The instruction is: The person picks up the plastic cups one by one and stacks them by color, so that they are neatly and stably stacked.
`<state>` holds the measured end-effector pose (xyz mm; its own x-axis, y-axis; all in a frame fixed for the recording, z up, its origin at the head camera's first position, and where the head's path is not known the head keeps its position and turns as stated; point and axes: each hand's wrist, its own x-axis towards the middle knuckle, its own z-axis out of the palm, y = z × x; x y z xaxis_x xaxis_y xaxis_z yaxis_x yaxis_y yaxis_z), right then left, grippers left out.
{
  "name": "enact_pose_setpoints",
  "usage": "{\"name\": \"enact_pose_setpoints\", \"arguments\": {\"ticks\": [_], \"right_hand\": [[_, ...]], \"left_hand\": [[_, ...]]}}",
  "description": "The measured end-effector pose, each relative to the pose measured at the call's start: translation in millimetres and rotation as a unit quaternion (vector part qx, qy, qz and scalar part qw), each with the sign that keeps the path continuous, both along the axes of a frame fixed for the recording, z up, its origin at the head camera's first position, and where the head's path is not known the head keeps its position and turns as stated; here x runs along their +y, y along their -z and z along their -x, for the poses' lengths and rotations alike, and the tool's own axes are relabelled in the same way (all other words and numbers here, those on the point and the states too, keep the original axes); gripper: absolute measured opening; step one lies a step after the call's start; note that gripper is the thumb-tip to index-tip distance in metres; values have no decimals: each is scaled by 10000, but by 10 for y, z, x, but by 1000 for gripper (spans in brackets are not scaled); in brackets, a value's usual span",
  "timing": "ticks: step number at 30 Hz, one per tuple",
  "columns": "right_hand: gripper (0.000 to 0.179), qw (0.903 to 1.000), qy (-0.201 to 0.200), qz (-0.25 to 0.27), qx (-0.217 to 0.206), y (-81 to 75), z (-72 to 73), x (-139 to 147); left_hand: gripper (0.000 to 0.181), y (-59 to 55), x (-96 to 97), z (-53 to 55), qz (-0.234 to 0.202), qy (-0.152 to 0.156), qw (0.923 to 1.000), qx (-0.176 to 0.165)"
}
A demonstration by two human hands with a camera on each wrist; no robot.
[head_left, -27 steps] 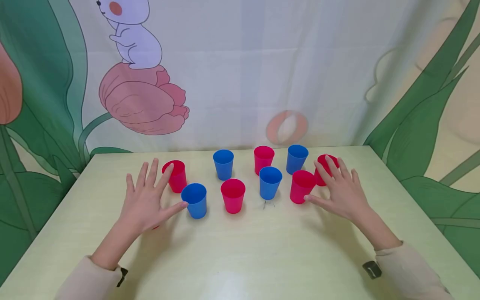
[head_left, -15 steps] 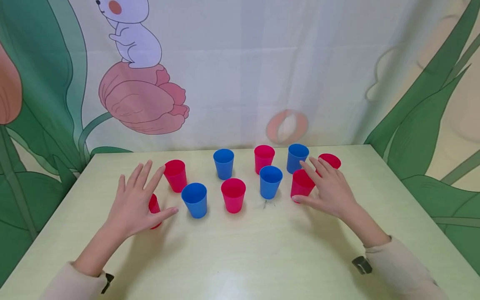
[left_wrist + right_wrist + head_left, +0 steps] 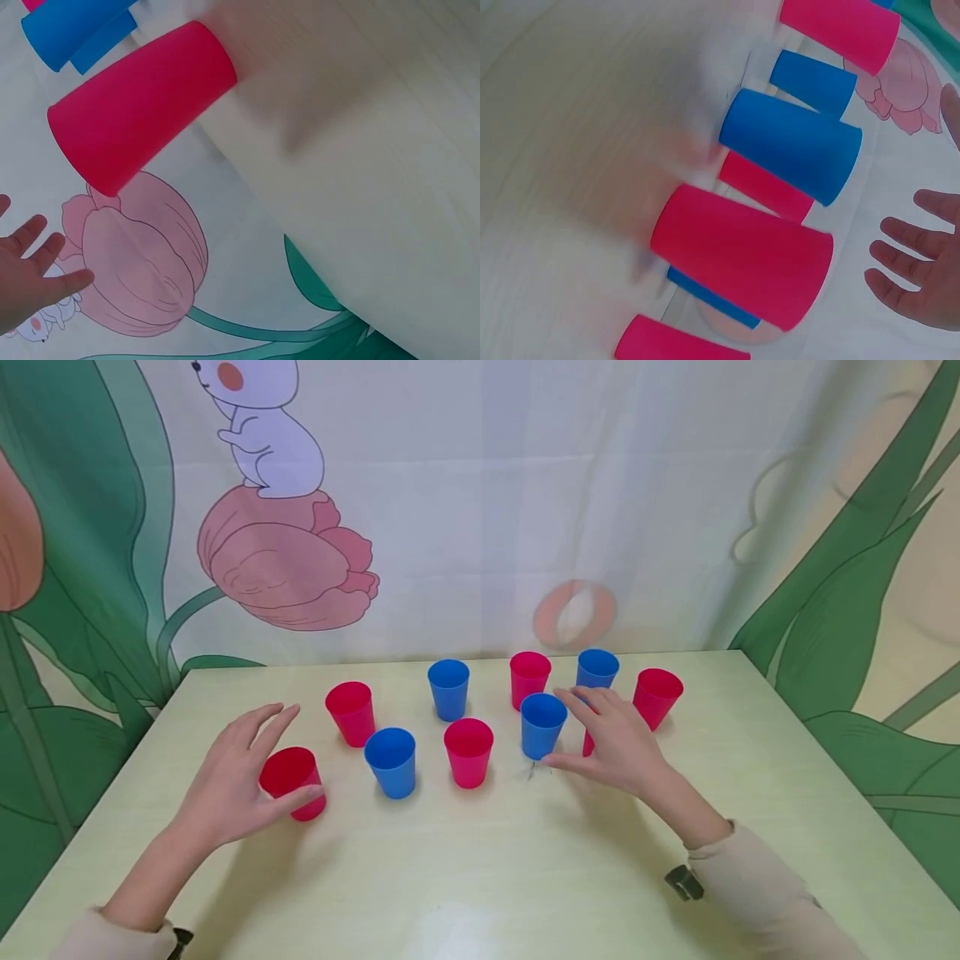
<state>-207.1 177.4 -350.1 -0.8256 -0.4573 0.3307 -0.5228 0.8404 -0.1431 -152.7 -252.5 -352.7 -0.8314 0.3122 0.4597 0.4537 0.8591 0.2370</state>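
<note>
My left hand, fingers apart, hovers by the nearest-left red cup; its thumb overlaps the cup in the head view. That cup looms large in the left wrist view, apart from the hand. My right hand hangs over the right side of the group, thumb and fingers spread beside a blue cup. Behind this hand a red cup is mostly hidden. In the right wrist view the hand holds nothing, and red and blue cups stand near it.
Other upright cups stand across the table: a blue one and a red one in front, a red one at left, a red one at right. A printed curtain hangs behind the table's back edge.
Both hands have shifted left in the head view, the left one also toward the near side. The near-left red cup has come out from behind the left hand. The cups have stayed put.
</note>
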Motion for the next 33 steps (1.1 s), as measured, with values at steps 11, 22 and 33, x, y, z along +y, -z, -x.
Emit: {"name": "enact_pose_setpoints", "arguments": {"ticks": [11, 22, 33], "right_hand": [[81, 9976, 10, 332, -610, 15, -17, -346], [79, 9937, -236, 512, -973, 150, 26, -601], [81, 9796, 31, 942, -1773, 232, 67, -810]], "left_hand": [[91, 64, -225, -43, -544, 107, 9965, -618], [82, 186, -413, 9, -940, 370, 9905, -930], [70, 280, -513, 83, -1214, 337, 9731, -1927]]}}
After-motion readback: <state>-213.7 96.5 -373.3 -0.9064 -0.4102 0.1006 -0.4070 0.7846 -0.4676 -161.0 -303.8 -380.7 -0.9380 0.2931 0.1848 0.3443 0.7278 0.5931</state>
